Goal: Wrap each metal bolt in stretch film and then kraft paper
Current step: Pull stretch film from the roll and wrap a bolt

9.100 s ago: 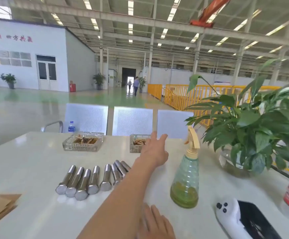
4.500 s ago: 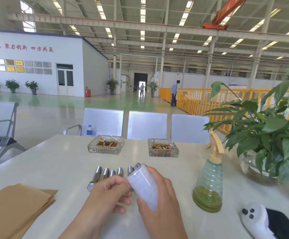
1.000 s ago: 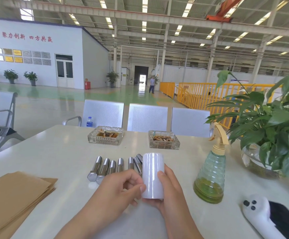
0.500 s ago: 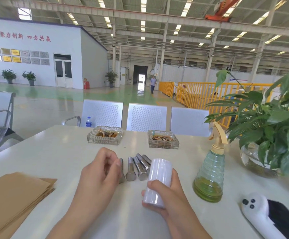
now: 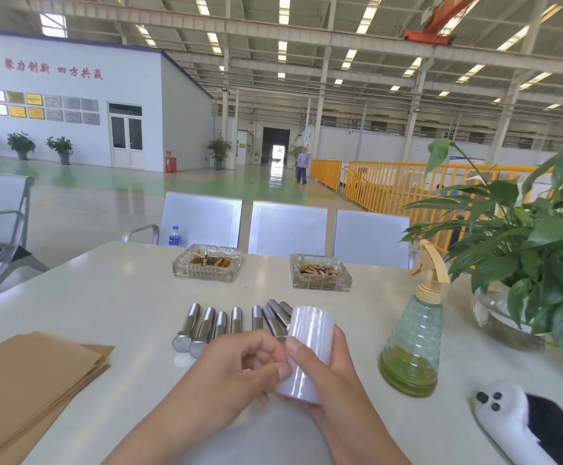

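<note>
- Silver hex-head metal bolts [image 5: 206, 327] in a row mid-worktop, long axes running near to far, heads toward the camera; nearer ends of the right-hand ones hidden behind the hands and roll.
- White roll of stretch film [image 5: 308, 354] roughly upright, top tipped slightly away, held just in front of the bolts; lower end covered by fingers.
- Right hand [image 5: 327, 380] curled around the roll from behind, thumb across its front.
- Left hand [image 5: 236, 367] with fingers bent, fingertips pinching at the roll's left side; film edge itself too faint to make out.
- Brown kraft paper sheets [image 5: 28, 374] stacked at left on the pale worktop [image 5: 112, 297], cut off by the frame edge.
</note>
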